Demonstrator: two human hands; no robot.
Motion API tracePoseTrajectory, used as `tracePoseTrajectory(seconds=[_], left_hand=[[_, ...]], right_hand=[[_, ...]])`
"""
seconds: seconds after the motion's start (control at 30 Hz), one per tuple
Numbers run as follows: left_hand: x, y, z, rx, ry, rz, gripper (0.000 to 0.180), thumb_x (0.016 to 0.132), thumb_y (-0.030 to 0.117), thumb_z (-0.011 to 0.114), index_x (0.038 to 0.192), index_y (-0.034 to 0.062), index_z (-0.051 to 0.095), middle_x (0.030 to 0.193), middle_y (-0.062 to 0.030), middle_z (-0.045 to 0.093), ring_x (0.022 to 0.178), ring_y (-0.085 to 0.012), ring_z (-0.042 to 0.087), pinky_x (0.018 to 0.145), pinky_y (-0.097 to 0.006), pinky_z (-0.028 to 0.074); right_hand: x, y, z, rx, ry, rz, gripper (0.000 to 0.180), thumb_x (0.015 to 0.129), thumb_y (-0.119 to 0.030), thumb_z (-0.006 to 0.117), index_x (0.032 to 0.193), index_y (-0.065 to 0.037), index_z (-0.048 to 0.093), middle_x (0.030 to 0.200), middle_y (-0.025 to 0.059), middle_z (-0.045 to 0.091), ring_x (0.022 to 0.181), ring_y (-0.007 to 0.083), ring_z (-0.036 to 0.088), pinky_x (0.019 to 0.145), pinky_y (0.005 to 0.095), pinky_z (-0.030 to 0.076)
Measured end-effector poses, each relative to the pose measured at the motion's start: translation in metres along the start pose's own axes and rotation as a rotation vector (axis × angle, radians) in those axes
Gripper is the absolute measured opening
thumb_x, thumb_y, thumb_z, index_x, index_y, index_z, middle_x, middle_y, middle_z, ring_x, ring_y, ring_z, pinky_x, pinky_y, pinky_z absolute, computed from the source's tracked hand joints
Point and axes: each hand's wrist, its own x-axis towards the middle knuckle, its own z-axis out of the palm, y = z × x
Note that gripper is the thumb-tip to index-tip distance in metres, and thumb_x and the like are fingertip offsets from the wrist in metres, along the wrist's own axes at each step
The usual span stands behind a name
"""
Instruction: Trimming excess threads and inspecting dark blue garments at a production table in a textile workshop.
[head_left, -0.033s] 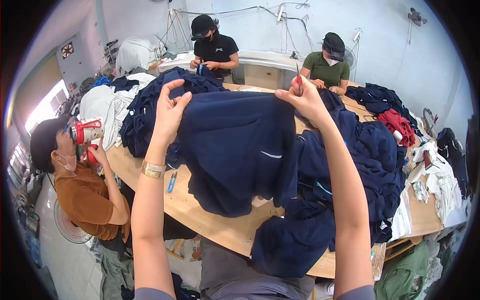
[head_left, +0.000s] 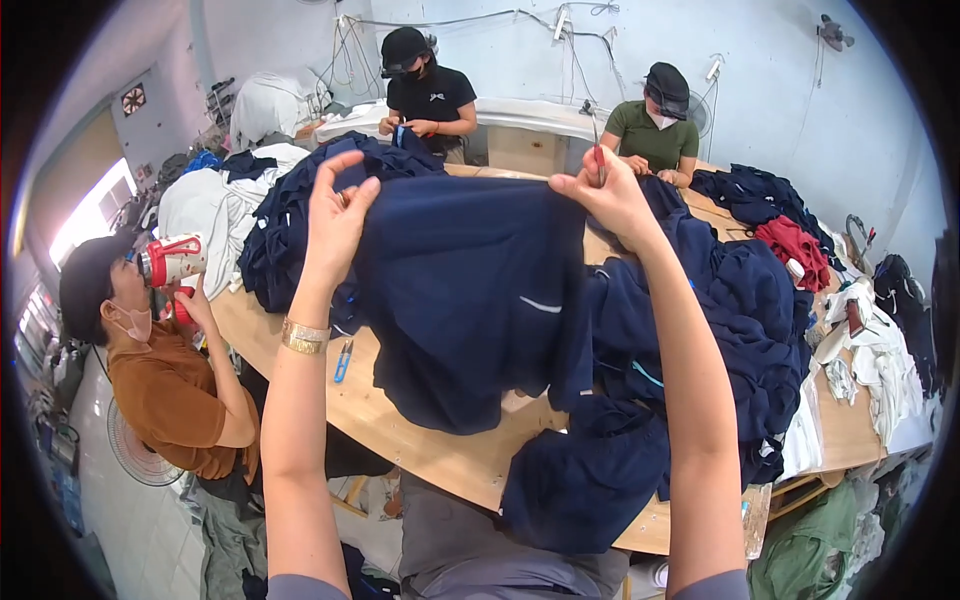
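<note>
A navy blue garment (head_left: 460,290) hangs spread in front of me, its upper edge held up above the table. My left hand (head_left: 335,220) pinches its top left corner between thumb and finger. At the top right corner my right hand (head_left: 615,205) grips the cloth and also holds red thread snips (head_left: 600,163), their blades pointing up. A short white stripe (head_left: 541,304) shows on the garment's lower right part. Another pair of snips, blue (head_left: 343,362), lies on the table just right of my left forearm.
Navy garments pile up on the wooden table (head_left: 440,455) at right (head_left: 720,310) and back left (head_left: 300,200). A red cloth (head_left: 793,252) lies far right. Two co-workers (head_left: 430,95) (head_left: 652,130) sit across; another person (head_left: 170,370) drinks from a bottle (head_left: 177,262) at left.
My hands and the held garment have shifted very slightly up and to the left. The grip stays the same.
</note>
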Motion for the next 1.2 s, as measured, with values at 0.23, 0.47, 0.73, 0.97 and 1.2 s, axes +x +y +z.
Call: tracePoseTrajectory(seconds=[0.23,0.47,0.73,0.97,1.2], left_hand=[[-0.111,0.094,0.040,0.183,0.084,0.082,0.043,0.079,0.006,0.065,0.117,0.0052,0.046,0.074,0.0045,0.051,0.064,-0.0017,0.044,0.059,-0.013,0.036],[-0.191,0.060,0.016,-0.198,-1.636,-0.448,0.072,0.073,0.023,0.074,0.132,0.0039,0.036,0.098,-0.0106,0.065,0.082,-0.0194,0.066,0.073,-0.026,0.051],[-0.245,-0.028,0.034,0.148,-0.725,-0.663,0.032,0.084,0.015,0.063,0.111,0.0018,0.053,0.084,-0.0092,0.065,0.079,-0.0121,0.062,0.070,-0.024,0.048],[-0.276,-0.070,0.044,-0.147,-0.544,-0.822,0.029,0.089,0.024,0.056,0.109,0.0025,0.055,0.092,-0.0082,0.064,0.087,-0.0139,0.061,0.075,-0.026,0.048],[-0.294,-0.113,0.028,-0.334,0.133,-1.117,0.048,0.095,0.043,0.033,0.126,0.0068,0.041,0.116,-0.0136,0.052,0.104,-0.0201,0.054,0.078,-0.031,0.048]], right_hand=[[-0.045,-0.017,-0.009,0.207,0.171,-0.149,0.039,0.075,-0.016,0.073,0.071,-0.010,0.035,0.062,-0.0055,0.040,0.058,0.0017,0.037,0.052,0.0165,0.031],[-0.206,0.044,-0.021,0.227,-0.189,0.661,0.040,0.078,-0.014,0.070,0.067,-0.011,0.031,0.053,-0.0037,0.039,0.037,0.0032,0.041,0.042,0.0237,0.048],[-0.251,0.157,0.009,-0.517,0.028,0.522,0.041,0.070,-0.021,0.075,0.064,-0.003,0.039,0.065,0.0089,0.047,0.063,0.0221,0.056,0.059,0.0328,0.049],[-0.241,0.147,0.059,-0.722,0.090,0.306,0.012,0.074,0.000,0.056,0.084,-0.002,0.050,0.085,0.0134,0.052,0.079,0.0357,0.056,0.066,0.0414,0.046],[-0.304,0.027,0.126,-0.103,-0.749,-0.102,0.018,0.060,-0.004,0.063,0.073,-0.008,0.051,0.076,0.0085,0.054,0.065,0.0266,0.054,0.059,0.0356,0.043]])
